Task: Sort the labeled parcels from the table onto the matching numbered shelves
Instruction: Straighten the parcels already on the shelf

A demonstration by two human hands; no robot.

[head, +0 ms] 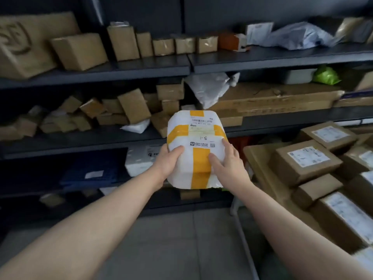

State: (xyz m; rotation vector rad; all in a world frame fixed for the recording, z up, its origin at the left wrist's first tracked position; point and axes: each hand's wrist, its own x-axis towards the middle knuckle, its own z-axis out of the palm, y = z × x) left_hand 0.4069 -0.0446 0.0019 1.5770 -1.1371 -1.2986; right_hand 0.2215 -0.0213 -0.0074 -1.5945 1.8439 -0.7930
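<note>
Evidently mid-sort, I gripped the white parcel point(196, 138) from both sides, left hand point(168, 160) and right hand point(228, 162) curled round its near corners, shelves point(80, 142) just beyond. Next, I judged, came reading its handwritten number and finding the matching shelf.

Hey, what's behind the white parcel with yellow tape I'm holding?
Around the white parcel, held by the left hand and right hand, show small brown boxes and a long flat carton on the dark shelf. What lies straight behind it is covered.
</note>
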